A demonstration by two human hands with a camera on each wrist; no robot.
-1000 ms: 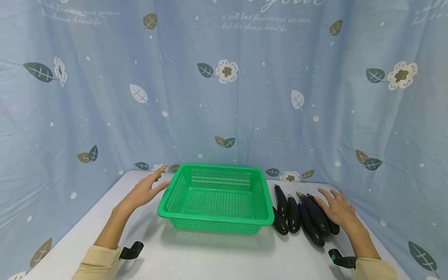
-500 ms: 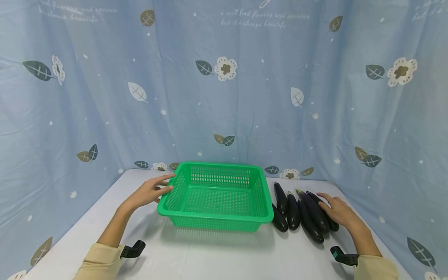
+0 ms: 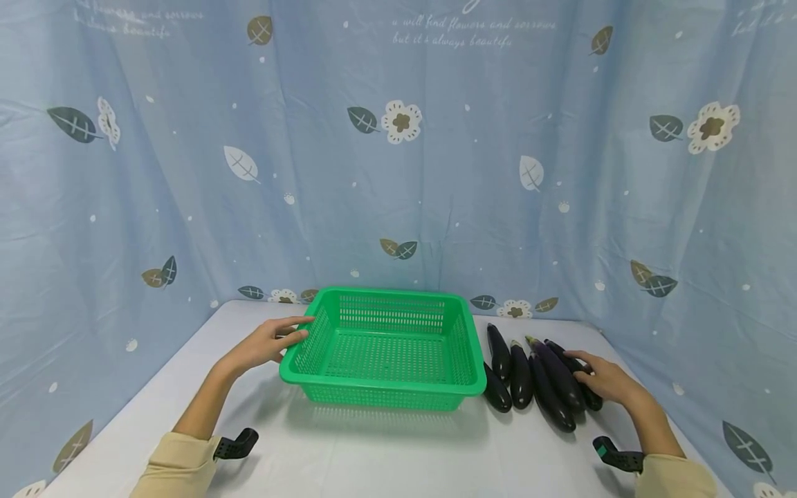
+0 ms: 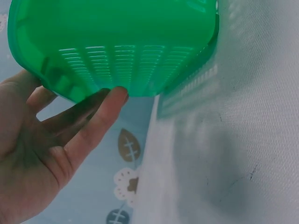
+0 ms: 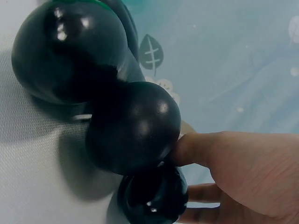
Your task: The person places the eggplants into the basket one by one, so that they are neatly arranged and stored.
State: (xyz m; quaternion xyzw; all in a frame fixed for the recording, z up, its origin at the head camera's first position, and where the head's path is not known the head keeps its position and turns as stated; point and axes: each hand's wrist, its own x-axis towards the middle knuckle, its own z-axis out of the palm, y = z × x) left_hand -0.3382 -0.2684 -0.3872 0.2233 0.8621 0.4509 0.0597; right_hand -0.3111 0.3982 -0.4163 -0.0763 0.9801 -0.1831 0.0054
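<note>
A green plastic basket (image 3: 382,395) with slotted walls stands mid-table. My left hand (image 3: 261,344) is at its left rim; in the left wrist view some fingers (image 4: 100,119) reach under the rim against the slotted wall, while the thumb side lies at the edge. Several dark purple eggplants lie side by side right of the basket. My right hand (image 3: 607,378) grips the rightmost eggplant (image 5: 154,196), thumb from above and fingers behind it. The thumb also comes up against the neighbouring eggplant (image 5: 135,128). The fingertips on the far side are hidden.
A white cloth covers the table (image 3: 373,463). Blue curtain (image 3: 423,194) with leaf and flower prints closes off the back and both sides. The nearest eggplant (image 3: 497,391) lies partly behind the basket's right rim. Each wrist carries a black camera strap (image 3: 236,444).
My left hand has come down and right onto the basket's left rim. The right hand has lowered, its fingers closing round the rightmost eggplant. Basket and eggplants stay put.
</note>
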